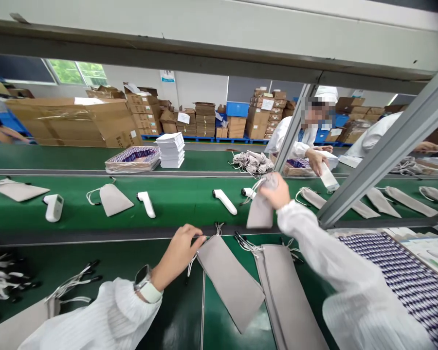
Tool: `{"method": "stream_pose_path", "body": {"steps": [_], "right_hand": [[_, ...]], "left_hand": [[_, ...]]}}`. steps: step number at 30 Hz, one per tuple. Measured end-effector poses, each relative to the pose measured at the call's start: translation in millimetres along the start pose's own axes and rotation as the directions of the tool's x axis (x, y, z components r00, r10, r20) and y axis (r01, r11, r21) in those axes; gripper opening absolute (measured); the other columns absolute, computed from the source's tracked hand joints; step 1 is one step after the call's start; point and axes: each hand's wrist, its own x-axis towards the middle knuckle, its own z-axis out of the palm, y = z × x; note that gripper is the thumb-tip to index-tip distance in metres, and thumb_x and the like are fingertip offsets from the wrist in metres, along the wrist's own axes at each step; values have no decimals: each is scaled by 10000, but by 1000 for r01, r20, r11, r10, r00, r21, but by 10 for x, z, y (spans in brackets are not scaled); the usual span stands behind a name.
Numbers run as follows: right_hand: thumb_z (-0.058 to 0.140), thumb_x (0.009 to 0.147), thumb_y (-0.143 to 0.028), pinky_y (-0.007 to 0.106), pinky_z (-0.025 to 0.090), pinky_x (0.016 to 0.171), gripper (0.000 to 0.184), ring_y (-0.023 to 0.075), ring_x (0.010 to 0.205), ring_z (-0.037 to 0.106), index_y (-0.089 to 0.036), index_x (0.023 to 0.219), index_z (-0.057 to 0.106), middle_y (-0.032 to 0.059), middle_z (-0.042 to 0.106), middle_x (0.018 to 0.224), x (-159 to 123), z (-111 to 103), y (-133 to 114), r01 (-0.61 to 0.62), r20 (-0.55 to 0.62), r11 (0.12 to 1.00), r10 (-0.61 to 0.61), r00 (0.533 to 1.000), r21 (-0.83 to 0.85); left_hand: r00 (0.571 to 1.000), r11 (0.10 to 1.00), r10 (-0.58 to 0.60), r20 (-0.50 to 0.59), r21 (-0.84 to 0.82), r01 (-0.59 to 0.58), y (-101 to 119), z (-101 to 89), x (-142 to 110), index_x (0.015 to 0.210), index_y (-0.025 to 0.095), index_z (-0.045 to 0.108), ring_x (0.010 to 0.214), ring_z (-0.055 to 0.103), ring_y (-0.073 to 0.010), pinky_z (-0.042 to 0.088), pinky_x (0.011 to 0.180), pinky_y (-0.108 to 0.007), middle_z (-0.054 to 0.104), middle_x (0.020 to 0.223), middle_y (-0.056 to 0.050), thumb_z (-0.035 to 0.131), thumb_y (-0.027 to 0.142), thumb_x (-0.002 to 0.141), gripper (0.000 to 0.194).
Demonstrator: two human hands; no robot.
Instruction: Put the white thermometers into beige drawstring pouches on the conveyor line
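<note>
My left hand point(178, 253), a watch at its wrist, has thumb and fingers closed at the top corner of a grey drawstring pouch point(229, 282) lying flat on the green bench. Over the green belt, my right hand point(276, 190) grips another grey pouch point(260, 214) by its gathered top; it hangs down, slightly blurred. Just beyond it a white handheld thermometer point(248, 193) lies partly hidden. To its left is a second thermometer point(225, 201). Beside the flat pouch, more pouches point(292, 296) lie stacked with their cords toward the belt.
A metal post point(387, 141) slants across the right side. Along the belt point(182, 194) lie more pouches and thermometers. Behind stand a booklet stack point(171, 150) and a tray of patterned packs point(133, 159). A co-worker's hand point(317, 162) holds a white box. Cords pile at left point(3, 272).
</note>
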Motion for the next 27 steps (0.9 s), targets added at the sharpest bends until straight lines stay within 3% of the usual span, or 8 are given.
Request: {"method": "stream_pose_path", "body": {"steps": [3,5,7,11,15,21,24,27], "right_hand": [[566,646,-412,404,392,758,607,300,938,524,-163,1166,377,137,565,971,677,-249,468,-187,-32,742,218,975,-643],[567,666,-411,389,389,754,628,299,971,513,-174,1207,352,146,560,999,831,-205,713,-213,-2,587,338,941,-781],[520,711,-448,419,372,764,622,310,999,494,-188,1242,326,165,538,1046,815,-41,878,-237,-9,532,395,919,-813],[336,796,-530,469,303,833,583,310,1070,435,-266,1304,227,160,458,1163,688,379,1012,-57,115,586,252,961,-809],[466,783,-388,383,380,759,481,276,982,498,-275,1236,352,130,506,1081,663,628,1057,21,266,650,280,923,-759],[358,830,-221,319,392,774,455,230,1003,480,-243,1274,264,123,445,1143,604,444,856,26,212,680,193,958,-733],[295,846,-257,310,349,876,505,216,1129,382,-177,1315,125,126,349,1255,492,291,471,110,151,771,-18,988,-628],[300,839,-291,373,298,944,478,231,1185,323,-160,1286,194,111,337,1282,259,250,27,300,33,887,-309,951,-350]], "left_hand": [[998,995,-43,45,97,39,-232,230,-49,880,154,552,894,499,-220,390,805,-352,518,901,-67,463,305,795,196],[998,992,-41,36,119,37,-261,334,-91,857,155,549,866,503,-217,404,773,-349,522,876,-62,447,267,808,160],[1000,981,-2,26,193,-3,-231,376,-126,856,164,544,869,496,-207,404,771,-339,527,878,-54,422,221,826,138],[998,893,56,35,446,-66,-151,394,-164,855,153,538,814,494,-200,412,723,-320,535,848,-49,436,161,824,107],[998,816,57,27,575,-63,-113,472,-236,898,138,533,804,473,-214,394,709,-342,522,860,-65,394,117,835,154],[985,685,170,28,715,-138,-119,532,-360,899,150,534,777,462,-233,376,633,-350,523,855,-70,346,98,843,203],[978,703,203,50,688,-181,-157,531,-371,934,127,527,801,460,-226,380,656,-336,522,896,-92,310,78,848,239],[979,727,198,52,662,-182,-184,536,-365,920,114,530,809,454,-230,379,677,-333,516,889,-102,297,97,859,241]]}}
